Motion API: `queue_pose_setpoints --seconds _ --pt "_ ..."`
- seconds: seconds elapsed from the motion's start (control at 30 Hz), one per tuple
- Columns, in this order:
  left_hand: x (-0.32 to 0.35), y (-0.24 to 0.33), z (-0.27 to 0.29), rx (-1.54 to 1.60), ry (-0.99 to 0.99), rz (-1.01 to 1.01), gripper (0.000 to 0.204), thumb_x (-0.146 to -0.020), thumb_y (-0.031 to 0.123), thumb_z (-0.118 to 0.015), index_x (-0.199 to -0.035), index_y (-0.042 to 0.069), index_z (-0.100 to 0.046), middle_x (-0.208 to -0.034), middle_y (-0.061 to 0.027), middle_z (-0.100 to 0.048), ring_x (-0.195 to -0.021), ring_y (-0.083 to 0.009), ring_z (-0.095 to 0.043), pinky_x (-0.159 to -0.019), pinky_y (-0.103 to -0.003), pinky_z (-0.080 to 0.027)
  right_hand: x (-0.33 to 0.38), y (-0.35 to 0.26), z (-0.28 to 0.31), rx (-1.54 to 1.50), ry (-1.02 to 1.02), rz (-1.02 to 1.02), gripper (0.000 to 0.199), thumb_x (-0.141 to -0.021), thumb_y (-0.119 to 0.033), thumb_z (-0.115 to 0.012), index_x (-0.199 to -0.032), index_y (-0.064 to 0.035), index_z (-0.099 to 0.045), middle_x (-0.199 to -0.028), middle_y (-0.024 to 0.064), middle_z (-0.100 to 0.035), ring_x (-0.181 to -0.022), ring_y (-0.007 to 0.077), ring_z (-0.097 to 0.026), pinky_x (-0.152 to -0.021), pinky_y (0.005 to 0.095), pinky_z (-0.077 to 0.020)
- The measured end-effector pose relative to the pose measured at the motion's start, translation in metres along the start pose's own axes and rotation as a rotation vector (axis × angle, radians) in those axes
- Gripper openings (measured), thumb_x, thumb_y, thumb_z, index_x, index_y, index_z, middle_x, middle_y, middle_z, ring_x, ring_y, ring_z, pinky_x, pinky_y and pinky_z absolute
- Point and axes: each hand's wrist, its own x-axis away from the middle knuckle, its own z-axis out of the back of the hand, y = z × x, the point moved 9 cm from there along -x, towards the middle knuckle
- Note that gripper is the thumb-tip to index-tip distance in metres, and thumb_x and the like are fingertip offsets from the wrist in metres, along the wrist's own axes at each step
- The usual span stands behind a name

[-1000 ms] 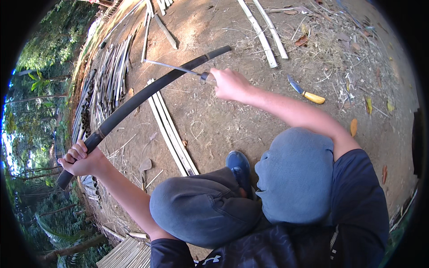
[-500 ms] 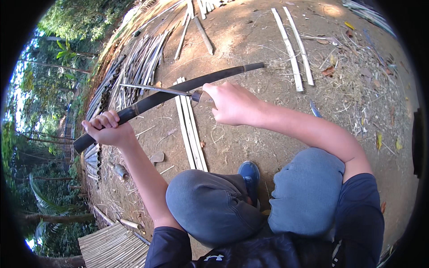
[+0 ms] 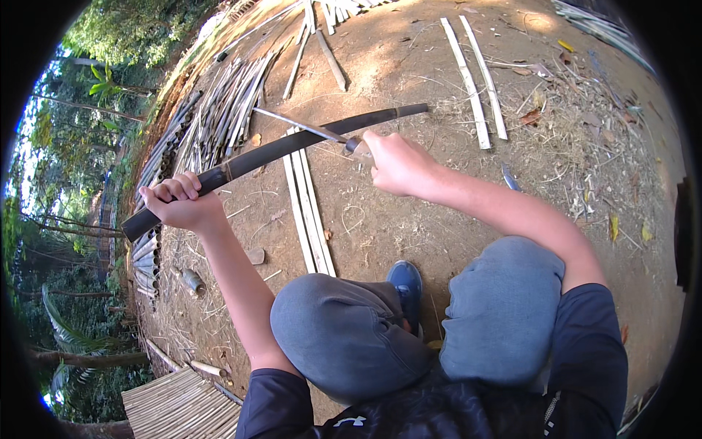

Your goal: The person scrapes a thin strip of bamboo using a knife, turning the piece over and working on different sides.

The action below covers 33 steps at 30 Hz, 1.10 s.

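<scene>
A long dark bamboo strip (image 3: 285,150) runs slantwise from lower left to upper right, with pale rings at its nodes. My left hand (image 3: 181,201) is wrapped round its lower left end. In my right hand (image 3: 401,162) is the handle of a knife (image 3: 300,126) with a long thin blade and a dark collar. The blade crosses the bamboo strip right of its middle, its tip out past the far edge. Whether the blade touches the strip cannot be made out.
Pale split bamboo strips (image 3: 307,201) lie on the dirt beneath, with two more strips (image 3: 475,88) at the upper right. Piles of bamboo poles (image 3: 227,102) are at the left. A small blade (image 3: 510,177) lies right of my forearm. A slatted bamboo mat (image 3: 183,402) sits lower left.
My right hand has moved right, drawing the knife back with it, so less blade reaches past the strip. The blade is angled more steeply. My left hand keeps its grip.
</scene>
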Motion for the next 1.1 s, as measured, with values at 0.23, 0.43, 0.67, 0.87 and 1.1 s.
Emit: queue_pose_setpoints --seconds 0.23,0.43,0.67,0.87,1.1 --pt "0.003 0.001 -0.003 -0.033 0.012 -0.010 0.050 -0.107 0.038 -0.040 -0.063 0.018 -0.029 -0.049 0.0029 -0.026 -0.039 -0.0104 -0.025 -0.041 -0.027 -0.027 -0.025 0.096 -0.024 0.008 0.119 -0.166 0.038 -0.084 0.003 -0.059 -0.121 0.0089 -0.052 -0.082 0.0154 -0.065 -0.064 0.0227 -0.065 -0.049 0.0326 -0.0526" --pt "-0.010 -0.004 0.000 0.009 -0.026 0.003 0.049 -0.106 0.037 -0.042 -0.062 0.019 -0.030 -0.049 0.0024 -0.028 -0.039 -0.0107 -0.028 -0.041 -0.027 -0.028 -0.038 0.151 -0.008 -0.018 0.113 -0.346 0.039 -0.084 -0.002 -0.062 -0.121 0.0079 -0.052 -0.089 0.0173 -0.066 -0.070 0.0246 -0.067 -0.055 0.0346 -0.0550" --pt "-0.009 0.000 -0.012 0.028 -0.167 0.021 0.050 -0.106 0.037 -0.044 -0.061 0.020 -0.030 -0.048 0.0028 -0.029 -0.038 -0.0098 -0.030 -0.042 -0.026 -0.030 -0.004 0.034 0.009 0.050 0.099 0.060 0.028 -0.083 0.002 -0.059 -0.110 0.0063 -0.056 -0.070 0.0108 -0.063 -0.058 0.0199 -0.063 -0.047 0.0319 -0.0502" --pt "-0.008 0.000 -0.015 0.006 -0.136 0.026 0.051 -0.106 0.034 -0.047 -0.061 0.020 -0.029 -0.049 0.0033 -0.028 -0.037 -0.0091 -0.028 -0.040 -0.027 -0.030 -0.021 0.072 0.013 0.029 0.235 0.047 0.030 -0.083 0.006 -0.056 -0.113 0.0084 -0.056 -0.069 0.0122 -0.061 -0.054 0.0189 -0.060 -0.042 0.0294 -0.0478" --pt "-0.006 0.000 -0.001 -0.017 -0.054 0.018 0.050 -0.106 0.033 -0.046 -0.061 0.021 -0.027 -0.049 0.0041 -0.026 -0.037 -0.0089 -0.026 -0.041 -0.025 -0.030 0.000 -0.004 0.005 0.093 0.126 0.193 0.030 -0.082 0.009 -0.054 -0.113 0.0086 -0.053 -0.070 0.0110 -0.059 -0.051 0.0170 -0.057 -0.037 0.0274 -0.0444"
